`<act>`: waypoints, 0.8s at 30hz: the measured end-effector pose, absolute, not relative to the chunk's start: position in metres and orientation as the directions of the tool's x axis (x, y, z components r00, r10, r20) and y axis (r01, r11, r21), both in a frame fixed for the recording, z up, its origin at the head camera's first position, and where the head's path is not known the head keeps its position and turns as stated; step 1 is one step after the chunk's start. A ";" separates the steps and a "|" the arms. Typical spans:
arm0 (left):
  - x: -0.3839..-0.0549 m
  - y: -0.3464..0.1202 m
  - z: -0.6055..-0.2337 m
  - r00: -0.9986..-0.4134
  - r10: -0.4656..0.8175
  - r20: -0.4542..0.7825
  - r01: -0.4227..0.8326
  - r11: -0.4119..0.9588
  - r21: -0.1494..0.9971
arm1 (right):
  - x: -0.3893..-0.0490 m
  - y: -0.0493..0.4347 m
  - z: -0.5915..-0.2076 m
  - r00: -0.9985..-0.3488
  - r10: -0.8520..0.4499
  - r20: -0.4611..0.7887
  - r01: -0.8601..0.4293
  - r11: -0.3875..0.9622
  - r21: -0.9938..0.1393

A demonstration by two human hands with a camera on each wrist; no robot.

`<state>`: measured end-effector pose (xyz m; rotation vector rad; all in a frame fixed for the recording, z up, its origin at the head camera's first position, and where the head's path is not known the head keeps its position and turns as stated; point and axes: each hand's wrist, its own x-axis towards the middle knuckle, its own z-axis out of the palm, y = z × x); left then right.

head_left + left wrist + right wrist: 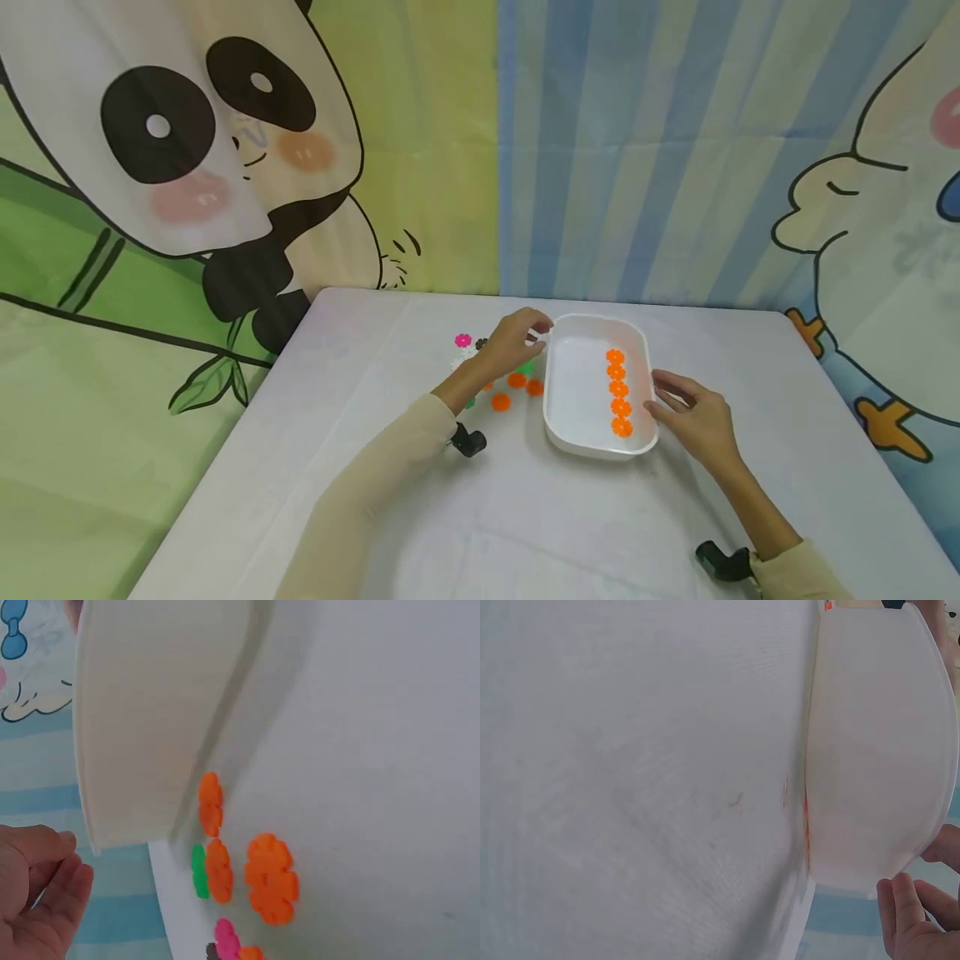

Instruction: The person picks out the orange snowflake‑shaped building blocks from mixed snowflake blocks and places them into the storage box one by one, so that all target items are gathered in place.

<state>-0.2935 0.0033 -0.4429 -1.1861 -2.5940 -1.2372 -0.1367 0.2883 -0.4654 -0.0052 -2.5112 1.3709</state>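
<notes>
A white rectangular tray (573,383) with raised walls stands on the table, a column of several orange flower-shaped plastic pieces (618,389) along its right side. At its right wall my right hand (697,421) grips the rim between thumb and fingers; the right wrist view shows the fingertips (901,889) at the tray's corner. My left hand (510,343) is beside the far left corner, fingers loosely bent. In the left wrist view a small gap separates these fingers (71,881) from the tray wall (150,727).
Loose flower-shaped pieces lie left of the tray, partly under my left forearm: orange (501,402), pink (463,340), green (527,367) and a dark one (482,342). The white table (510,517) ends at a printed curtain (600,167) behind. Black wrist mounts (468,440) hang below both sleeves.
</notes>
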 end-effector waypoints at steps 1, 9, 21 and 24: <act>-0.292 -0.002 -0.447 -0.704 0.635 0.316 0.646 0.390 0.656 | -0.136 0.288 -0.466 -0.962 0.137 0.237 -0.126 0.549 -0.826; -0.280 -0.027 -0.470 -0.690 0.718 0.097 0.630 0.528 0.570 | -0.135 0.287 -0.468 -0.961 0.148 0.235 -0.119 0.546 -0.829; -0.277 -0.037 -0.480 -0.727 0.686 0.025 0.620 0.641 0.452 | -0.134 0.288 -0.467 -0.959 0.135 0.248 -0.143 0.522 -0.841; -0.281 -0.037 -0.480 -0.733 0.680 0.007 0.594 0.635 0.493 | -0.134 0.287 -0.465 -0.959 0.132 0.250 -0.146 0.527 -0.838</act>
